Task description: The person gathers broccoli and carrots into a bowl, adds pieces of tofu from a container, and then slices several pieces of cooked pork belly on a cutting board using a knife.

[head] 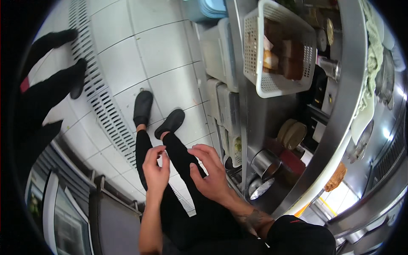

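Note:
Over my dark trousers, my left hand (156, 165) hangs half curled, a small gap between thumb and fingers and no object in it. My right hand (208, 169) is spread in a loose curve beside it, also holding nothing. The hands are apart from each other. Off to the right of them is a stainless steel shelf (266, 118), with a metal pot (266, 163) nearest my right hand. A white perforated plastic basket (259, 79) sits farther along the shelf, with brown blocks and a paler piece inside, too blurred to name.
Lidded plastic containers (220, 54) are stacked below the shelf edge. A slotted floor drain (106, 116) crosses the white tiles (165, 41). Another person's legs (54, 83) stand at the left. A glass-fronted unit (68, 220) is at lower left. A cloth (371, 63) hangs along the upper counter.

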### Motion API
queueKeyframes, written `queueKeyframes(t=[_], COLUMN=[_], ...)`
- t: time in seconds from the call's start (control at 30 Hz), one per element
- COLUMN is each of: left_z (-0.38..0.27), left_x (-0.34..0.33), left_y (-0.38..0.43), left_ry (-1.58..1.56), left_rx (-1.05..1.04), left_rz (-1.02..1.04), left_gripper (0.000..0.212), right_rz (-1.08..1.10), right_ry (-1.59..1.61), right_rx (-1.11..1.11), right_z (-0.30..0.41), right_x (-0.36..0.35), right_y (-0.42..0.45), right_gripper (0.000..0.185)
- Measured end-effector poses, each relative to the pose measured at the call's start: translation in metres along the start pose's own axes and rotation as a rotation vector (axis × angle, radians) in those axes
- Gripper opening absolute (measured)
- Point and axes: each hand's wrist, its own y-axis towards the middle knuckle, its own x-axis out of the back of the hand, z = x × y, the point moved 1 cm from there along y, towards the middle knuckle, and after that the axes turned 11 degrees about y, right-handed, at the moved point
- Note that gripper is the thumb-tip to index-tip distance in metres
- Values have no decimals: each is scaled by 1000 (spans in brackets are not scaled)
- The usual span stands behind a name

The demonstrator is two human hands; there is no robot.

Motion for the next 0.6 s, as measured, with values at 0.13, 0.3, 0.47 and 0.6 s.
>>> queueKeyframes(t=[0.13, 0.3, 0.47, 0.6], left_z=[-32, -204, -348, -355], left_x=[-2, -39, -140, -183], left_y=[57, 121, 150, 164], left_ry=[145, 296, 1270, 1431], left_rx=[-359, -1110, -1387, -1409], left_rz=[-13, -18, 525, 590], left_gripper=[17, 30, 34, 35], right_rz=[-53, -187, -326, -428], right_ry=[-37, 37, 154, 213], right_rx=[-118, -237, -269, -276], right_z=[-42, -47, -47, -51], right_x=[20, 54, 67, 75], right_y=[-18, -51, -93, -125], right_gripper=[36, 34, 31, 27])
